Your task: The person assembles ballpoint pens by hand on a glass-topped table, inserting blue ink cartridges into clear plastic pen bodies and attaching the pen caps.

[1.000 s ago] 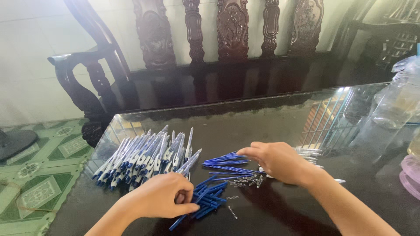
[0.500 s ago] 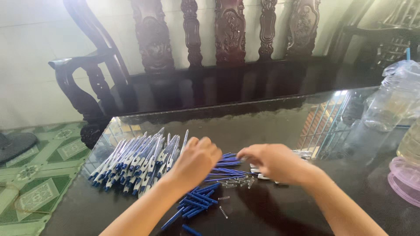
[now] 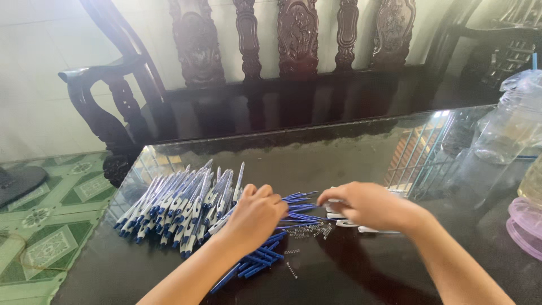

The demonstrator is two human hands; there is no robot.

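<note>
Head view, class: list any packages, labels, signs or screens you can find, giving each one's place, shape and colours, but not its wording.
No labels, signs or screens show.
Clear plastic bag: far right on the glass table, crumpled, see-through, bulging; contents unclear.
Pink round container: right edge, only partly in frame.
The pens by the left hand and the white parts under the right hand lie loose, unpackaged.

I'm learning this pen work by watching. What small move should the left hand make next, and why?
Probably set its pen down on the row of blue-and-white pens: the left hand rests at that row's right edge, fingers curled, while the right hand is over the white parts beside the springs.
</note>
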